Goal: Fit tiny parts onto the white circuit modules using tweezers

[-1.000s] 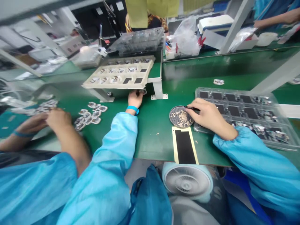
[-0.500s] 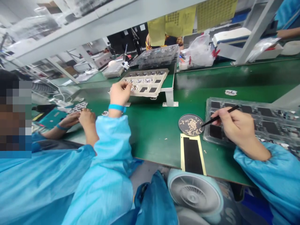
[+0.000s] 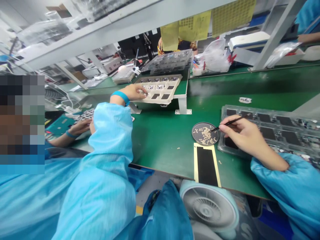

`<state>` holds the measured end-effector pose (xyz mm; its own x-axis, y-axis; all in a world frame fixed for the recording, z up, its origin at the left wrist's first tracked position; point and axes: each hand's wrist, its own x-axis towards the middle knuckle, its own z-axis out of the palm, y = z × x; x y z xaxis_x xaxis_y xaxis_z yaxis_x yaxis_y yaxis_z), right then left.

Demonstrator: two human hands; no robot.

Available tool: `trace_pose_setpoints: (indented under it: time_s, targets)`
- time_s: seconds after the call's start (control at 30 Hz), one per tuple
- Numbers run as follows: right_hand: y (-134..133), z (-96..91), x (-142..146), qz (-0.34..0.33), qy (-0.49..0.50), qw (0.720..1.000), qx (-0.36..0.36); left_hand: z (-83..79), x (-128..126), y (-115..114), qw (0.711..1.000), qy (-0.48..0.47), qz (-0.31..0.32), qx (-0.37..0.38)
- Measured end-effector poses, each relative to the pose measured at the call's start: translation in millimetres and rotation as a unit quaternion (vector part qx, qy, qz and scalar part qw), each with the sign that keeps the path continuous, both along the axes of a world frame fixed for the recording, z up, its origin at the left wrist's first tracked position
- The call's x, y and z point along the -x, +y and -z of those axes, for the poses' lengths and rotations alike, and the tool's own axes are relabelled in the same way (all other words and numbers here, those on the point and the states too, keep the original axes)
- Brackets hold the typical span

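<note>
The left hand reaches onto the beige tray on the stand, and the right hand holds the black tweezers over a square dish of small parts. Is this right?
Not quite: the head view shows the dish is round. The left hand, beige tray, right hand and tweezers are as stated.

The green bench [image 3: 162, 140] carries a round dish [image 3: 205, 133], black strip [image 3: 207, 165] and clear tray [image 3: 275, 130].

a matt green table top [image 3: 162, 140] carries a cream plastic tray [image 3: 160, 90] on a white metal stand, a perforated metal disc [image 3: 205, 133], a glossy clear plastic tray [image 3: 275, 130] and a matt black strip [image 3: 206, 165] on yellowish backing.
</note>
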<state>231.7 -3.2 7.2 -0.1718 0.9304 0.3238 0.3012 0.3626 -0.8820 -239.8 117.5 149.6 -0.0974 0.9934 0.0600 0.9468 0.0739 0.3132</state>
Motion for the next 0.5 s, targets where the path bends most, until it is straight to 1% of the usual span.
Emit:
trace_pose_setpoints:
  time_s: [0.07, 0.1, 0.2, 0.27, 0.33, 0.4, 0.43, 0.47, 0.5]
  targets:
    - [2, 2.0, -1, -0.007, 0.007, 1.0, 0.013, 0.1, 1, 1, 0.999, 0.017, 0.022, 0.019]
    - [3, 3.0, -1, -0.011, 0.013, 1.0, 0.019, 0.9, 2, 1, 0.999, 0.018, 0.029, 0.014]
    - [7, 6.0, -3, -0.016, 0.029, 0.999, 0.025, 5.5, 2, -1, 0.999, -0.006, 0.027, -0.031]
    - [9, 7.0, -3, -0.016, 0.036, 0.999, 0.017, 8.7, 1, -6, 0.997, -0.043, 0.021, -0.059]
    - [9, 6.3, -3, -0.018, 0.043, 0.999, 0.013, 9.5, -4, -16, 0.99, -0.081, 0.015, -0.117]
    - [8, 3.8, -3, -0.018, 0.05, 0.999, 0.011, 8.2, -16, -30, 0.977, -0.101, 0.018, -0.189]
    - [8, 1.9, -3, -0.018, 0.048, 0.999, 0.008, 8.0, -28, -39, 0.969, -0.11, 0.024, -0.221]
    - [7, -0.2, -3, -0.018, 0.043, 0.999, 0.003, 9.3, -43, -48, 0.963, -0.132, 0.034, -0.234]
    - [6, -2.5, -3, -0.019, 0.033, 0.999, -0.003, 12.9, -61, -57, 0.957, -0.173, 0.046, -0.227]
